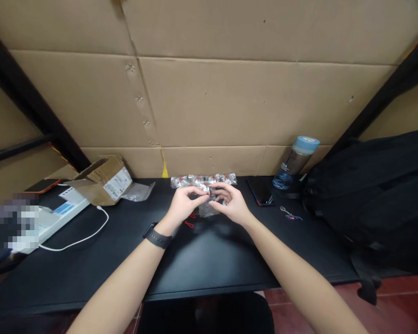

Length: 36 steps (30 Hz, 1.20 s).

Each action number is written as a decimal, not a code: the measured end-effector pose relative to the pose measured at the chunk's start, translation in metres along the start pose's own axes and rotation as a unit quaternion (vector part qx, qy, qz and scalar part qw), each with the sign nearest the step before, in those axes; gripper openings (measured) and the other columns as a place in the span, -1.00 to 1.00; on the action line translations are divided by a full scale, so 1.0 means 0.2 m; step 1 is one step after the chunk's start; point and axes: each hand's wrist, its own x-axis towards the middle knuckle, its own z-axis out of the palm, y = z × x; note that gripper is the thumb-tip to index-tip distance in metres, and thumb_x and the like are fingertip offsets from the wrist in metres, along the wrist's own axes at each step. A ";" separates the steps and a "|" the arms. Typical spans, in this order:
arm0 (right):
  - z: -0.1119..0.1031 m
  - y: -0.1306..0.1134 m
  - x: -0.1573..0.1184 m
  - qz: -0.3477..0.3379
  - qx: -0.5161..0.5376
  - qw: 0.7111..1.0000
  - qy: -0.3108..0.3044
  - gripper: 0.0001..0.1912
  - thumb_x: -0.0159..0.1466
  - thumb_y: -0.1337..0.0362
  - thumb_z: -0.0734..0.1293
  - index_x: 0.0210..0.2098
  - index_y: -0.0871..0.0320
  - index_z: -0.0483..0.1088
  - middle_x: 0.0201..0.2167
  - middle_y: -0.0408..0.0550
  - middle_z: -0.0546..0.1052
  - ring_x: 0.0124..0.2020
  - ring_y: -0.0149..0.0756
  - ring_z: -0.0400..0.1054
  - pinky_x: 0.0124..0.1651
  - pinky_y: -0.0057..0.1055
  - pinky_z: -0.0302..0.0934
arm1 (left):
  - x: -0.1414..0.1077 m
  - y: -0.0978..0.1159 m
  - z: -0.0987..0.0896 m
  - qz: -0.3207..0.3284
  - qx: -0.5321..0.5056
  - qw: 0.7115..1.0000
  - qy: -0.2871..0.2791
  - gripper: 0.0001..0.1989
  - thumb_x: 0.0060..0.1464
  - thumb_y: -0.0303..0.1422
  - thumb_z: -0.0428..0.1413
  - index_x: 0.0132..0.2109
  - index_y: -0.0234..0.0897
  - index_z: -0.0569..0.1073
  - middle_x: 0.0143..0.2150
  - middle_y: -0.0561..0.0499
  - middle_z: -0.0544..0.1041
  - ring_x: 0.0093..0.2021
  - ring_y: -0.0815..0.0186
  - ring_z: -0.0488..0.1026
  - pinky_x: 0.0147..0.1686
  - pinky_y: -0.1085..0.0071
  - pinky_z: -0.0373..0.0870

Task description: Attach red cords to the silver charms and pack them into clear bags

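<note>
My left hand (185, 204), with a black watch on its wrist, pinches the left side of a small clear plastic bag (208, 209). My right hand (231, 202) curves round the other side of the bag, thumb and fingers a little apart; whether it grips the bag is hard to see. What the bag holds is too small to tell. Just behind the hands lies a row of several clear packets (198, 178) with red bits inside. Red cord loops (189, 224) rest on the black table below my left hand.
An open cardboard box (107, 183), a clear bag (138, 191) and a white power strip (61, 215) with a cable are at the left. At the right are a phone (261, 191), a blue-capped bottle (295, 162), a small keychain (292, 216) and a black backpack (376, 199).
</note>
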 end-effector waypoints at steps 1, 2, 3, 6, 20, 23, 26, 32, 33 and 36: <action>0.00 0.00 0.00 -0.004 0.000 1.000 0.000 -0.50 0.16 0.19 0.52 0.07 0.07 0.40 0.10 0.06 0.51 0.02 -0.11 0.50 -0.10 -0.30 0.44 | 0.00 0.00 0.00 0.003 -0.008 1.000 -0.004 -0.79 -0.03 -0.23 0.36 -0.33 -0.30 0.64 -0.25 -0.09 0.68 -0.19 0.16 0.60 -0.04 0.26 0.49; 0.00 0.00 0.00 -0.005 -0.001 1.000 0.000 -0.50 0.16 0.19 0.52 0.07 0.07 0.40 0.10 0.07 0.51 0.02 -0.11 0.50 -0.10 -0.29 0.44 | 0.00 0.00 0.01 0.007 -0.016 1.000 -0.008 -0.80 -0.02 -0.25 0.36 -0.34 -0.30 0.63 -0.27 -0.08 0.67 -0.20 0.18 0.60 -0.05 0.27 0.49; 0.00 -0.01 0.00 -0.006 -0.004 1.000 -0.001 -0.50 0.16 0.19 0.52 0.06 0.07 0.41 0.10 0.07 0.51 0.02 -0.10 0.50 -0.09 -0.28 0.44 | 0.00 0.00 0.01 0.011 -0.022 1.000 -0.011 -0.82 -0.02 -0.26 0.36 -0.36 -0.30 0.62 -0.29 -0.07 0.67 -0.21 0.19 0.60 -0.07 0.29 0.49; -0.01 -0.02 0.00 -0.006 -0.012 1.000 -0.005 -0.49 0.15 0.20 0.53 0.07 0.06 0.41 0.11 0.06 0.52 0.03 -0.09 0.50 -0.07 -0.26 0.44 | 0.00 0.00 0.00 0.017 -0.024 0.999 -0.013 -0.85 -0.03 -0.30 0.36 -0.37 -0.29 0.61 -0.30 -0.05 0.67 -0.23 0.20 0.60 -0.08 0.31 0.49; 0.00 -0.03 -0.01 -0.007 -0.018 1.000 -0.008 -0.49 0.15 0.23 0.53 0.07 0.04 0.42 0.10 0.04 0.52 0.02 -0.12 0.51 -0.07 -0.28 0.42 | 0.00 -0.03 -0.02 0.109 0.168 0.980 0.006 -0.93 0.11 -0.32 0.28 -0.26 -0.14 0.68 -0.17 -0.05 0.66 -0.03 0.14 0.56 0.07 0.18 0.41; 0.00 -0.02 -0.01 -0.011 -0.013 1.000 -0.008 -0.50 0.15 0.23 0.53 0.07 0.03 0.42 0.07 0.03 0.54 -0.01 -0.13 0.52 -0.08 -0.29 0.42 | -0.01 -0.01 -0.02 0.134 0.227 0.965 -0.001 -0.91 0.17 -0.33 0.24 -0.27 -0.13 0.66 -0.14 -0.03 0.64 0.03 0.14 0.52 0.10 0.13 0.36; 0.00 -0.02 -0.01 -0.010 -0.028 1.000 -0.006 -0.50 0.16 0.23 0.52 0.07 0.04 0.42 0.04 0.02 0.56 -0.03 -0.14 0.53 -0.10 -0.30 0.41 | -0.02 0.02 -0.02 0.142 0.282 0.949 0.010 -0.92 0.18 -0.34 0.23 -0.26 -0.12 0.65 -0.02 -0.04 0.59 0.12 0.11 0.44 0.11 0.10 0.29; 0.00 0.00 -0.01 -0.012 -0.057 0.998 -0.002 -0.51 0.15 0.23 0.52 0.06 0.04 0.42 0.04 0.01 0.56 -0.04 -0.15 0.53 -0.13 -0.32 0.40 | -0.03 0.02 -0.02 0.142 0.310 0.940 0.016 -0.92 0.20 -0.35 0.21 -0.23 -0.11 0.63 0.04 -0.04 0.51 0.16 0.10 0.39 0.14 0.08 0.21; 0.00 0.00 -0.01 -0.013 -0.061 0.998 0.000 -0.51 0.15 0.23 0.52 0.06 0.04 0.42 0.04 0.01 0.56 -0.04 -0.15 0.53 -0.13 -0.33 0.39 | -0.03 0.02 -0.02 0.143 0.309 0.940 0.014 -0.92 0.20 -0.34 0.20 -0.23 -0.12 0.63 0.04 -0.04 0.51 0.16 0.10 0.39 0.14 0.09 0.21; 0.00 0.00 -0.02 -0.014 -0.072 0.997 0.006 -0.51 0.14 0.24 0.52 0.06 0.03 0.43 0.03 0.00 0.57 -0.04 -0.15 0.53 -0.13 -0.33 0.39 | -0.03 0.02 -0.01 0.147 0.309 0.940 0.016 -0.92 0.20 -0.34 0.19 -0.24 -0.14 0.61 0.03 -0.05 0.51 0.15 0.10 0.39 0.13 0.10 0.22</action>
